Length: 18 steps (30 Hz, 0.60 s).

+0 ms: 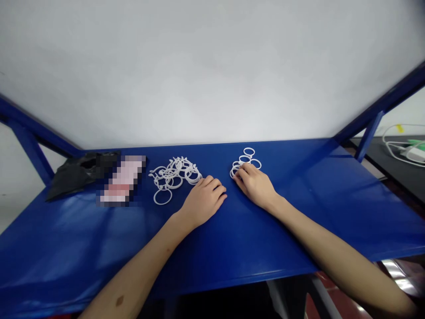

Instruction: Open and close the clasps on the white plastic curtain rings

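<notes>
Thin white plastic rings, some with small tabs, lie in two groups on a blue tabletop (272, 239). My left hand (203, 201) rests palm down at the right edge of the larger ring pile (175, 173). Its fingers are loosely bent and a little apart, and I see nothing held in them. At the smaller ring group (255, 164), my right hand (255, 184) has thumb and fingertips closed on a white ring (233, 171) at the near left side. The fingers partly cover that ring and the ones beside it.
A black plastic bag (68, 177) lies at the far left, beside a blurred-out pinkish rectangular item (121, 180). Blue frame bars (368, 137) flank the table, with a pale wall (212, 75) behind. White cables (398, 148) sit on a dark surface at right.
</notes>
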Each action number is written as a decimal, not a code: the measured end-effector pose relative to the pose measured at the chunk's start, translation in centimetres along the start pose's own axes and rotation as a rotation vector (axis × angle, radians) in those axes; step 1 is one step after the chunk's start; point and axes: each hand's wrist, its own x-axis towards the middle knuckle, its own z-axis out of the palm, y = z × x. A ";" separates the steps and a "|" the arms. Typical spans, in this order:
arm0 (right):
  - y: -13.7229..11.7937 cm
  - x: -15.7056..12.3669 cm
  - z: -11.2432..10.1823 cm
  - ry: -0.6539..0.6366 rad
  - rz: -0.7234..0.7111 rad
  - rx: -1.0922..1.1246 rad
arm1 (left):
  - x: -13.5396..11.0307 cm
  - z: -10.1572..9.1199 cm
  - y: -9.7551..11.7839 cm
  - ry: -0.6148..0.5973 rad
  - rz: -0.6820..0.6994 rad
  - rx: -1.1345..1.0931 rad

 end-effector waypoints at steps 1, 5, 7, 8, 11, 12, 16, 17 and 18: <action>-0.2 0.0 -0.1 -0.008 -0.010 0.008 | 0.0 0.0 0.0 -0.002 0.000 0.002; -0.5 -0.1 -0.2 -0.050 -0.018 0.039 | 0.0 0.2 -0.1 -0.001 0.004 0.004; -0.5 -0.2 0.0 -0.065 -0.002 0.037 | 0.0 0.3 -0.2 0.010 0.003 -0.004; -0.4 -0.3 0.0 -0.068 0.003 0.033 | 0.0 0.3 -0.2 0.017 0.002 -0.008; -0.5 -0.4 0.0 -0.055 -0.011 0.036 | -0.1 0.4 -0.3 0.040 0.006 -0.010; -0.5 -0.5 -0.2 -0.051 -0.030 0.050 | -0.1 0.4 -0.2 0.055 0.002 -0.003; -1.1 -0.8 -1.0 -0.039 -0.153 0.195 | 0.1 0.2 -0.2 0.167 -0.111 0.032; -1.2 -0.8 -1.2 -0.035 -0.186 0.237 | 0.1 0.1 -0.2 0.197 -0.141 0.026; -1.3 -0.9 -1.4 -0.031 -0.215 0.271 | 0.1 0.1 -0.3 0.221 -0.161 0.010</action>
